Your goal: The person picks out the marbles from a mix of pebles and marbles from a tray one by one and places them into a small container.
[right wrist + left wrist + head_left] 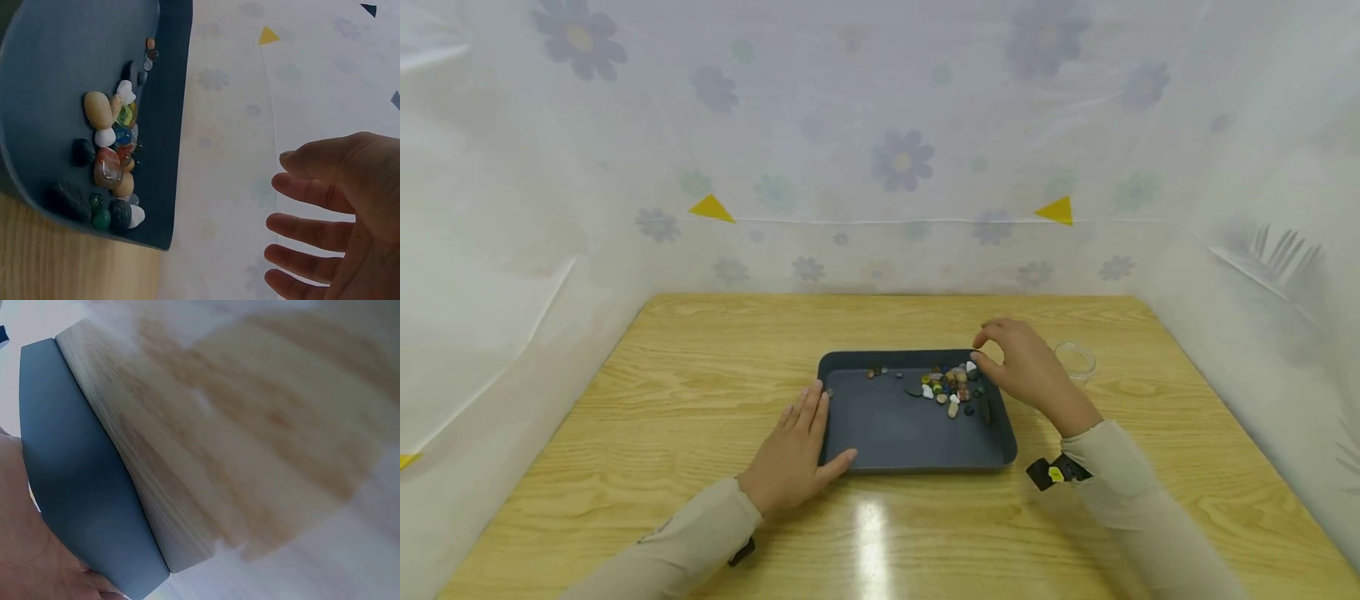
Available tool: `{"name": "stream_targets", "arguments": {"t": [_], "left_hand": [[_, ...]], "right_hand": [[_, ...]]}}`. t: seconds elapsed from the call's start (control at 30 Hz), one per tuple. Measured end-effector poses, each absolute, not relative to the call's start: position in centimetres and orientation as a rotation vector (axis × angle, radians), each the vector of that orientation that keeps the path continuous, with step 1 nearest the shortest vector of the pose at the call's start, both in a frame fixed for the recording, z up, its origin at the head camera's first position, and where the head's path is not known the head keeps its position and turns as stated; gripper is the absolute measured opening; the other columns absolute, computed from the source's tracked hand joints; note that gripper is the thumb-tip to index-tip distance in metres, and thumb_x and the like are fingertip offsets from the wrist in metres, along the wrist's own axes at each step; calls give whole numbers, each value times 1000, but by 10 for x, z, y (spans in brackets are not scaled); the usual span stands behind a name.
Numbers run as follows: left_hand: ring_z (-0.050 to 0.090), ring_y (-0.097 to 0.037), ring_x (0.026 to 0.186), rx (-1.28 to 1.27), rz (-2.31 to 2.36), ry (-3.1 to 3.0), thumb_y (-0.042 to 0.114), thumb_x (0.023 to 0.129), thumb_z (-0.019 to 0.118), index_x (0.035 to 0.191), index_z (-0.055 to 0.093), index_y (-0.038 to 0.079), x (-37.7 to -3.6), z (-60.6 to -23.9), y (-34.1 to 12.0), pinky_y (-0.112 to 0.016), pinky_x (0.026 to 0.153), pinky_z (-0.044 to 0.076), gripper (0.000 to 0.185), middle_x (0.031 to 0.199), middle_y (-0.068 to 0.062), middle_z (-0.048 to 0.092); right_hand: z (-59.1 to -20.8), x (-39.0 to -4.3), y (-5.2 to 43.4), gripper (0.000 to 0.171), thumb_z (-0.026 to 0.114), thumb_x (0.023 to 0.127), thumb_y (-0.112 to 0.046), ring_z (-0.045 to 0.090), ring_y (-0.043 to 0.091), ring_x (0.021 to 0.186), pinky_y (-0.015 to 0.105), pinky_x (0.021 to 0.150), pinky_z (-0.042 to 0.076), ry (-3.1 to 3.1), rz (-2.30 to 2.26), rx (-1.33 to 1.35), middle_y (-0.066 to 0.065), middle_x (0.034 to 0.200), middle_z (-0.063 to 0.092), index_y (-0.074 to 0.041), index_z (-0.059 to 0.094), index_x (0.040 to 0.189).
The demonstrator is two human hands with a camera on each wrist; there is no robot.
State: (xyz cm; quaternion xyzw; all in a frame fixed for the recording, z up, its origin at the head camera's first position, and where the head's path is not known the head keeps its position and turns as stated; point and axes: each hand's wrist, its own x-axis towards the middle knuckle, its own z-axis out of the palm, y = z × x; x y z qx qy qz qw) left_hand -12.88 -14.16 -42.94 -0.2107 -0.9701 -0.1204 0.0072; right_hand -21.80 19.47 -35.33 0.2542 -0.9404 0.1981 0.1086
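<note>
Left hand: the left hand (pixel 790 462) holds nothing; its fingers lie straight along the tray's left rim, the thumb across the near-left corner.
Right hand: the right hand (pixel 1030 371) is empty too, its fingers loosely bent and parted from the thumb, by the tray's far-right corner.
Sleeves: beige cloth sleeves (pixel 700 525) down to the wrists; a black strap (pixel 1060 471) with a yellow spot shows at the right one.
Tray: a dark grey tray (pixel 887 429), smooth and matt, rectangular with rounded corners and raised walls, between the hands on the table.
Stones: pebbles and marbles (pixel 943 387) bunched in the tray's far-right part; rounded beige, white and black stones among glossy green, blue and amber glass, a few small ones apart along the far wall.
Jar: a clear glass jar (pixel 1075 375), round-mouthed, just beyond the right hand.
Table: pale yellow wood grain on the table (pixel 737 333), with a glossy streak of light.
Sheet: a thin, creased white sheet (pixel 820 108) printed with flowers, bearing yellow triangles (pixel 713 210).
</note>
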Motion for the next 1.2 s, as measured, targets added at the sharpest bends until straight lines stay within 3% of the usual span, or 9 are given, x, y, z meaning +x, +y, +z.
{"name": "stream_targets", "arguments": {"t": [0.2,0.43,0.7,0.93,1.03,1.2], "left_hand": [[11,-38,145,-662,-375,-3035,65,95,35,150,19,-6,-129,-429,-142,-54,114,21,91,158,-23,6],[11,-38,145,-652,-374,-3037,65,95,36,150,19,-6,-128,-428,-144,-54,114,21,91,158,-23,6],[12,-39,145,-652,-369,-3028,64,95,36,150,20,-6,-127,-428,-145,-54,114,21,90,158,-24,7],[11,-38,145,-646,-376,-3046,65,95,35,150,18,-5,-126,-429,-146,-54,115,20,91,158,-23,5],[11,-38,145,-645,-383,-3047,65,95,35,150,18,-5,-126,-428,-145,-54,115,20,91,158,-23,5],[12,-38,145,-652,-374,-3033,64,95,36,150,19,-6,-127,-428,-145,-54,114,20,90,158,-23,5]], "right_hand": [[-358,-226,181,12,68,90,-19,55,38,113,54,95,44,-2800,562,799,17,121,62,-10,68,98],[-369,-244,175,16,69,90,-17,60,32,103,48,87,49,-2891,566,859,12,115,63,-6,69,101],[-379,-256,174,11,69,88,-11,57,33,99,49,85,48,-2956,531,985,11,112,62,-9,72,98],[-385,-261,172,8,68,89,-9,59,31,98,47,84,50,-3074,547,1063,16,120,60,-8,71,96],[-387,-262,171,5,70,88,-10,62,23,85,45,84,50,-3127,547,1047,17,122,58,-10,70,93],[-388,-264,168,5,71,87,-8,59,10,67,38,74,52,-3198,550,993,11,111,60,-10,69,91]]}}
